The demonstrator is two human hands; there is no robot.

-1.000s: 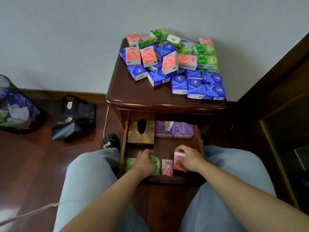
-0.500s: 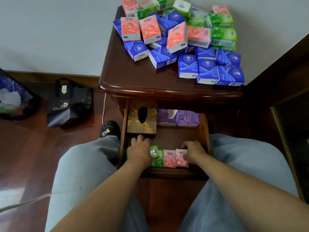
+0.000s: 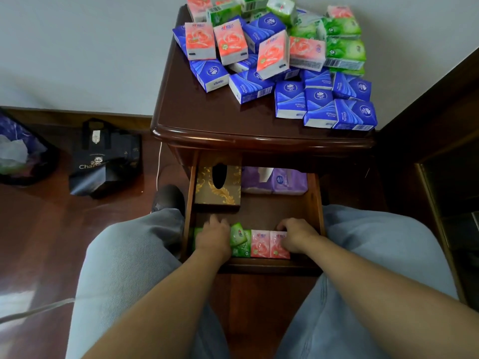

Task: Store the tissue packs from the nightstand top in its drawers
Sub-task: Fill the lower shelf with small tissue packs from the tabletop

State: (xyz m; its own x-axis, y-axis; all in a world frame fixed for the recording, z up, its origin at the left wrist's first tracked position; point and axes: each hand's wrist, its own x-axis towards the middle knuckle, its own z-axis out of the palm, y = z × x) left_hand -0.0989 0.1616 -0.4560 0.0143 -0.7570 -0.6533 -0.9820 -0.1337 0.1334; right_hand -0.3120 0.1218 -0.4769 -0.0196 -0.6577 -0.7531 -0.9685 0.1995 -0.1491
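Tissue packs [image 3: 261,243] stand in a row along the drawer [image 3: 317,203] front edge, on end, long axes running front to back; one green pack [image 3: 239,233] tilts, riding up. Left hand [image 3: 213,238] lies flat over the green end, right hand [image 3: 298,237] presses the pink end; neither grips. Risk: squeezing the row could pop the tilted pack out. Most packs sit heaped on the nightstand top [image 3: 207,117]. Gold tissue box [image 3: 217,185] behind.
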